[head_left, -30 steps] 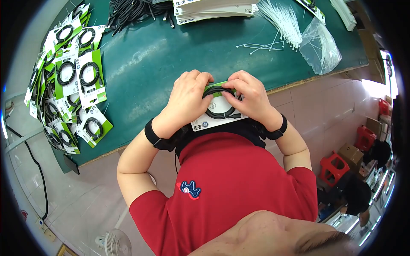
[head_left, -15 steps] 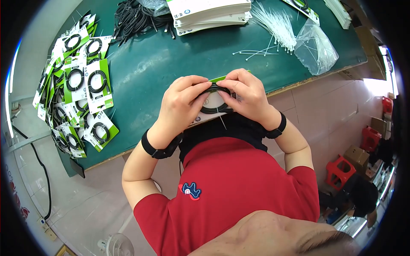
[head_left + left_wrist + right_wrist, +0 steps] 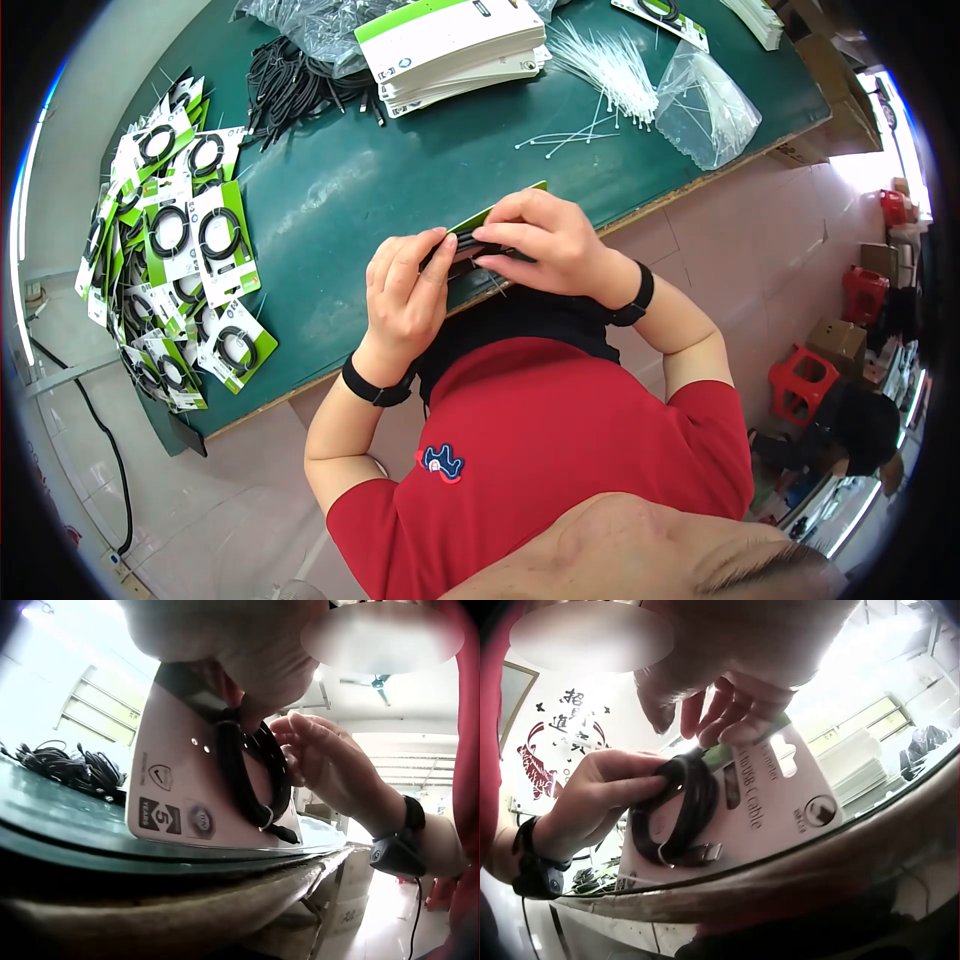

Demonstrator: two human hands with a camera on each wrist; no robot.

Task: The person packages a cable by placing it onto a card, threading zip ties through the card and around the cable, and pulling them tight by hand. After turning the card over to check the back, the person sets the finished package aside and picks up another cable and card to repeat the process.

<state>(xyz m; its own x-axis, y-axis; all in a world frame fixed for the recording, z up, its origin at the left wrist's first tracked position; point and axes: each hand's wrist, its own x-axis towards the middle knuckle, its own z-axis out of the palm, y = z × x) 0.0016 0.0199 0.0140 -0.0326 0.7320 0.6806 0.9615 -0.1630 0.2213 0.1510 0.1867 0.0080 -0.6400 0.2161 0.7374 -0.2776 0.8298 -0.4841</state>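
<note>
A white and green packaging card (image 3: 780, 802) stands tilted at the table's front edge and appears nearly edge-on in the head view. Against its face sits a coil of black cable (image 3: 240, 780), bound with thin white ties. My left hand (image 3: 408, 295) pinches the coil and card from the left, its thumb on the cable in the right wrist view. My right hand (image 3: 545, 240) is at the card's other side, fingers bent loosely over the green part. Its thumb stands apart from those fingers, with nothing pinched between.
Finished cable cards (image 3: 220, 240) lie piled on the left of the green table (image 3: 340, 190). Farther back are loose black cables (image 3: 290, 90), a stack of cards (image 3: 455, 55), white cable ties (image 3: 610, 75) and a clear plastic bag (image 3: 710, 105).
The card has tipped from face-up to nearly edge-on. My left hand has moved down and left, and my right hand has spread its thumb and fingers off the coil.
</note>
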